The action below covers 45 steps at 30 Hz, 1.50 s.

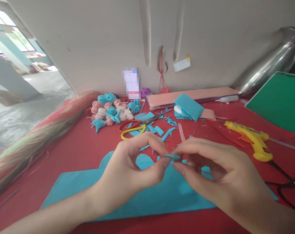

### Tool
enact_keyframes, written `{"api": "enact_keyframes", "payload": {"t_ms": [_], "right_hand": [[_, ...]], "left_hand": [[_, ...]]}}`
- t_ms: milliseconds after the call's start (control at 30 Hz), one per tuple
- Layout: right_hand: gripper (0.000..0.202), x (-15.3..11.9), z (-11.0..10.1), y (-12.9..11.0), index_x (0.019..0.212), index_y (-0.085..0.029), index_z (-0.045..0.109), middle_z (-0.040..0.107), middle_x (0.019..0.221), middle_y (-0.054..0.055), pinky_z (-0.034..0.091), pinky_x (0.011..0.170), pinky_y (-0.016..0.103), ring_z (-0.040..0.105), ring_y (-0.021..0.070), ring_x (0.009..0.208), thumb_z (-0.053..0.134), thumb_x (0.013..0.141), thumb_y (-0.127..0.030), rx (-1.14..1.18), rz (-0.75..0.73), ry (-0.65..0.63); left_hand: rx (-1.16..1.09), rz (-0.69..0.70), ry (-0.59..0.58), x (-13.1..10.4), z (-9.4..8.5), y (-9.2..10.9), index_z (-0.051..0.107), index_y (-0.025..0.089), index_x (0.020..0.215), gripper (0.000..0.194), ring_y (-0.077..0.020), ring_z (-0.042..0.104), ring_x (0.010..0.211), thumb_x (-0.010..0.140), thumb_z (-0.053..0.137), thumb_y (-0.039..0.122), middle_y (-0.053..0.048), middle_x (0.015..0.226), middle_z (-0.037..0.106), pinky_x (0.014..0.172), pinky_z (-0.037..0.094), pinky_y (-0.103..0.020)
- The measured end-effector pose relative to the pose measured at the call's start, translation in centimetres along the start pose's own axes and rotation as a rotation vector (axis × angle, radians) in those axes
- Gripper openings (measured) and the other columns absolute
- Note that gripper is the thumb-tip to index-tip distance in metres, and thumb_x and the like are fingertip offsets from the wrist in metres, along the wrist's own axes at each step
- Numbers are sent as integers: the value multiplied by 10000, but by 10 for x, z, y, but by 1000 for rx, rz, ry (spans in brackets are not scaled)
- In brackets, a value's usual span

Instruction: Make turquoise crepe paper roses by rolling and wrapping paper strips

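Between my two hands is a small, thin blue piece (173, 157), seen edge-on. My left hand (140, 162) pinches its left end with thumb and forefinger. At its right end, the thumb and forefinger of my right hand (211, 169) close on it. Under both hands lies a large blue sheet (137, 201), with rounded blue cut pieces (144, 161) partly hidden behind my left hand. Beyond them, scissors (147, 122) with red and yellow handles rest among blue scraps (159, 130).
Blue, pink and white paper flowers (111, 111) are piled at the back left. A yellow glue gun (252, 138) with a black cord lies right. Folded blue paper (189, 106), a long pink pack (193, 96) and a green board (279, 100) are farther back.
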State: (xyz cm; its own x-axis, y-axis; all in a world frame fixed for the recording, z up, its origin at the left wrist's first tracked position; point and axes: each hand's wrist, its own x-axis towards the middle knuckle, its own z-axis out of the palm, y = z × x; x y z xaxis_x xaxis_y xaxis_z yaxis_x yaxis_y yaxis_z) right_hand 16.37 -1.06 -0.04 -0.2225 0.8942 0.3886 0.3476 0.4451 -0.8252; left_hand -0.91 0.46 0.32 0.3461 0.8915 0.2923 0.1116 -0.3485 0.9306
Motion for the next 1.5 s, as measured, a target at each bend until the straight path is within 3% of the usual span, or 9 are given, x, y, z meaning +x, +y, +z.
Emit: {"api": "enact_keyframes", "payload": {"t_ms": [233,333,433,733,900,1100,1233,1400,1500], "right_hand": [[119,-1,3,0,662,-217,664,622,565,-29,441,416,169,510,78,440,603,740,-151,20,21,45],[98,0,2,-2,644,-221,654,606,562,-26,434,417,181,497,84,444,621,723,-173,31,80,71],[116,1,0,-5,601,-221,621,534,522,-43,347,340,172,437,65,395,637,715,-207,96,186,62],[84,2,-7,-10,659,-224,665,409,411,-71,327,340,151,373,57,368,667,707,-293,426,571,-150],[99,4,-9,-5,672,-211,651,519,472,-58,318,352,141,409,35,349,655,745,-278,465,550,-273],[173,3,-10,0,678,-201,640,481,413,-64,363,376,150,398,34,323,621,785,-336,449,579,-345],[135,3,-8,-4,693,-217,659,510,437,-62,385,356,139,472,53,348,631,784,-313,350,459,-271],[126,-8,-3,-5,728,-226,638,673,664,-39,488,487,168,613,82,511,596,821,-151,-136,-133,33],[133,-14,-4,-3,829,-238,623,718,760,-21,504,600,208,676,113,639,531,880,-157,-473,-363,90]], "left_hand": [[34,12,1,-2,2,-2,584,189,693,115,-94,540,662,760,614,100,43,665,589,632,464,-188],[6,9,27,0,-2,0,586,200,699,117,-84,538,661,791,613,133,48,676,583,607,462,-161],[7,62,94,4,-8,1,596,214,709,124,-71,538,682,805,615,138,58,697,580,602,453,-131],[61,158,-44,1,-2,-5,653,202,785,92,-116,583,726,768,671,113,22,750,652,760,475,-256],[24,183,-20,1,-2,-5,677,201,743,75,-141,580,696,752,696,129,4,697,664,693,476,-288],[-39,161,-4,1,-2,-4,689,206,730,98,-131,585,681,751,699,111,11,682,673,661,486,-258],[-84,153,4,-1,-1,-5,680,205,734,105,-106,583,695,758,693,103,27,703,661,687,490,-226],[-102,130,10,-3,1,-7,661,199,738,103,-99,577,708,776,675,104,35,707,646,687,489,-213],[-101,121,19,-3,2,-7,657,195,735,92,-100,574,702,776,679,116,33,700,639,683,489,-214]]}}
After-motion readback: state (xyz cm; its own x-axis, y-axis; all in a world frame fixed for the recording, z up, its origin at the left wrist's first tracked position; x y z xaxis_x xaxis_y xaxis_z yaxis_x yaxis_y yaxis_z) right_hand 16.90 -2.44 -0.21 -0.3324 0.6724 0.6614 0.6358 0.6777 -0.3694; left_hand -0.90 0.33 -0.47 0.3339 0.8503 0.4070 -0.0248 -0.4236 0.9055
